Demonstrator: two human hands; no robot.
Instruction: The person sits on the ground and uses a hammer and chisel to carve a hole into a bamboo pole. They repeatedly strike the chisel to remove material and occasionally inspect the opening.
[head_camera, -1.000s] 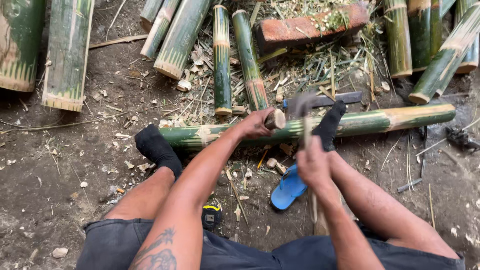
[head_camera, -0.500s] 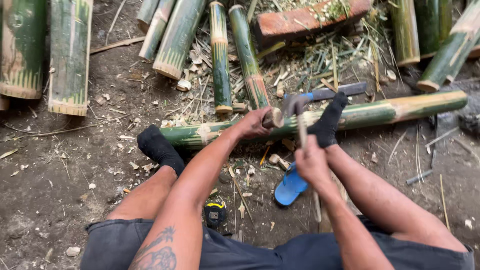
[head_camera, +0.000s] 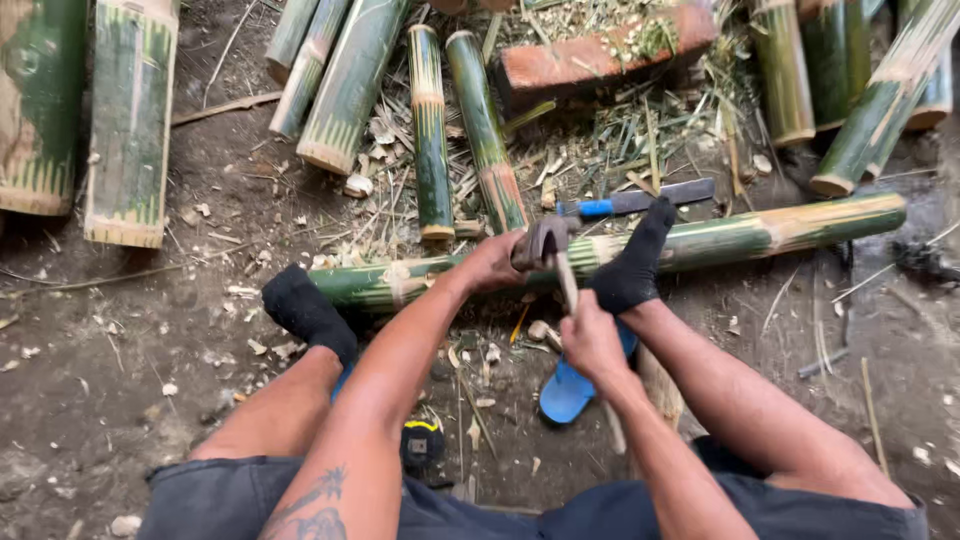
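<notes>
Down on the dirt, a long green bamboo pole (head_camera: 760, 235) lies across the scene, pinned by two black-socked feet (head_camera: 305, 308). At its middle the left hand (head_camera: 492, 264) is closed around something on the pole, hidden by the fingers. Just nearer, the right hand (head_camera: 590, 338) is clenched on the wooden handle of a hammer (head_camera: 543, 242), whose head rests at the pole.

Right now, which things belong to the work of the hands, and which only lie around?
In use:
- left hand on the long bamboo pole
- right hand holding the hammer
- black socks pinning the pole

Lying about:
- blue-handled blade
- brick
- cut bamboo pieces
- blue sandal
</notes>
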